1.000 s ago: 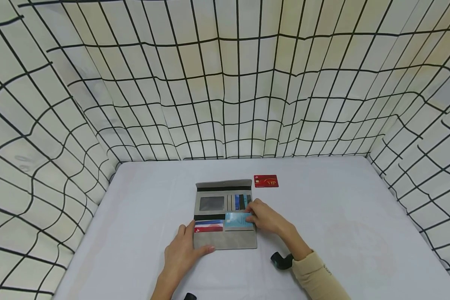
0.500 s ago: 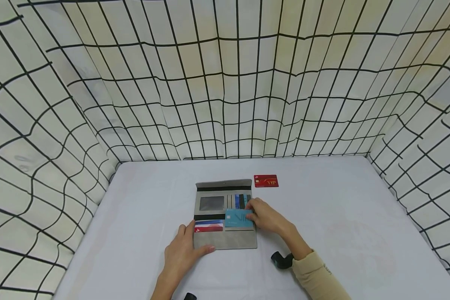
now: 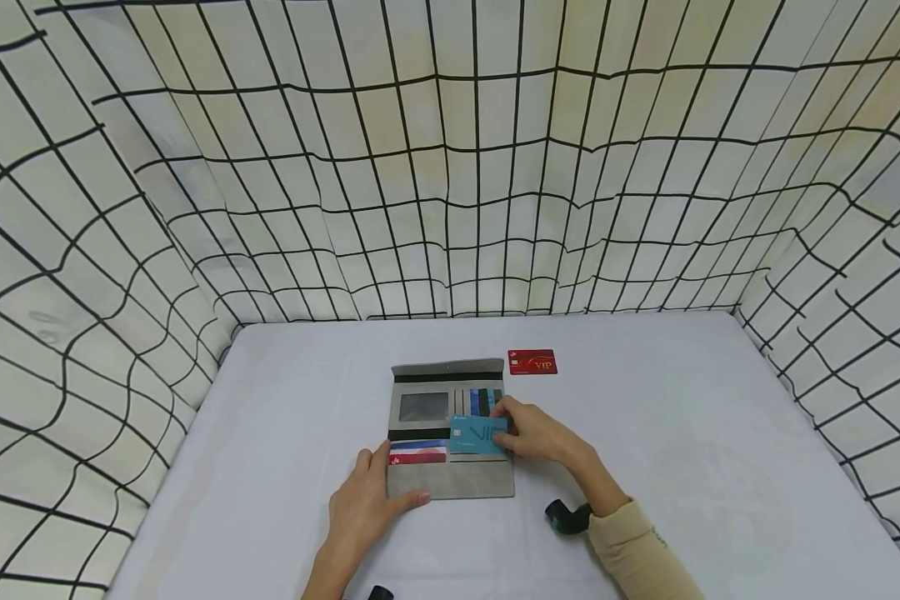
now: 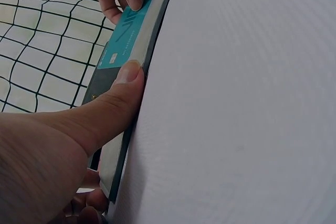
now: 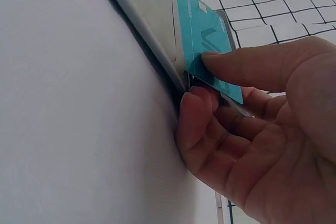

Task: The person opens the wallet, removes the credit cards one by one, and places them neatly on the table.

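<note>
A grey wallet (image 3: 450, 481) lies unfolded on the white table, with cards in its slots. My left hand (image 3: 360, 502) holds its left side: the thumb lies on the near edge and the fingers bend at the side edge, partly hidden in the left wrist view. At the wallet's right side, my right hand (image 3: 534, 429) pinches the end of a teal VIP card (image 3: 474, 435) between thumb and fingers. In the right wrist view the teal card (image 5: 202, 30) stands mostly out of its slot, its lower long edge close to the slot's lip.
A red VIP card (image 3: 532, 362) lies beyond the wallet's top right corner. Red-and-white cards (image 3: 417, 457) fill the lower left slot and blue ones (image 3: 482, 402) the upper right. A black curved object (image 3: 566, 517) sits by the right sleeve. Black-lined white cloth (image 3: 476, 200) walls the table.
The teal card has slid slightly up and away from the lower right slot, showing more of its face. My right hand has shifted a little rightward with it; the left hand stays put.
</note>
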{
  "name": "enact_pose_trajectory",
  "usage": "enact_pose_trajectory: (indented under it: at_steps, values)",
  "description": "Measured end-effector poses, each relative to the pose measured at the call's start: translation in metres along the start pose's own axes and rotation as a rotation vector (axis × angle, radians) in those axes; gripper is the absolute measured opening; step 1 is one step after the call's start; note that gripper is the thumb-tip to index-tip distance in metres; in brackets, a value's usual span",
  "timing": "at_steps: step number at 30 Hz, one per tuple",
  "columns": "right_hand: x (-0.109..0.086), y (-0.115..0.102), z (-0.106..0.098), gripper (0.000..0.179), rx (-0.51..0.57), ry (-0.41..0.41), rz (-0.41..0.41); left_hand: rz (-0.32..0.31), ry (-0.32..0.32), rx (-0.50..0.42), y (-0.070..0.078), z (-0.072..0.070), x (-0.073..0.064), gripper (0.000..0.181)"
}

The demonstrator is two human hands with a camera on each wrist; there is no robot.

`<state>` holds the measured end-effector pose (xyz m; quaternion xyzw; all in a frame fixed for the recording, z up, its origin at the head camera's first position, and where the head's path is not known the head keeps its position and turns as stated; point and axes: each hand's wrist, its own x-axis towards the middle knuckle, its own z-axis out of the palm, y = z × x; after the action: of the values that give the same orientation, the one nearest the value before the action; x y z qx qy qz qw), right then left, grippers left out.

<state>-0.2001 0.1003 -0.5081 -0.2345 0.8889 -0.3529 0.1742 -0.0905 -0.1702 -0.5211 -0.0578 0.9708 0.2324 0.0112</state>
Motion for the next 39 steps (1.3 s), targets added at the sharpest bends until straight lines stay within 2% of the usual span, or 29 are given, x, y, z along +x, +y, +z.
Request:
enact_pose_trajectory:
  at_steps: [8,17,23,29,39]
  values:
    - [-0.001,0.003,-0.004,0.023,0.089,-0.018,0.017,0.009,0.003,0.003,-0.001,0.000,0.000,0.105]
    - [-0.001,0.007,-0.009,0.020,0.109,-0.015,-0.014,0.010,0.003,0.000,-0.002,0.001,0.000,0.106]
    - [-0.001,0.011,-0.014,0.018,0.136,0.015,0.019,0.004,0.012,0.001,-0.002,0.003,0.001,0.105]
    - [-0.002,0.019,-0.021,0.017,0.236,0.036,0.060,0.009,0.010,-0.005,-0.002,0.004,0.001,0.105]
    - [-0.003,0.033,-0.031,0.022,0.374,0.063,0.059,0.021,0.015,0.006,-0.003,0.003,0.000,0.106]
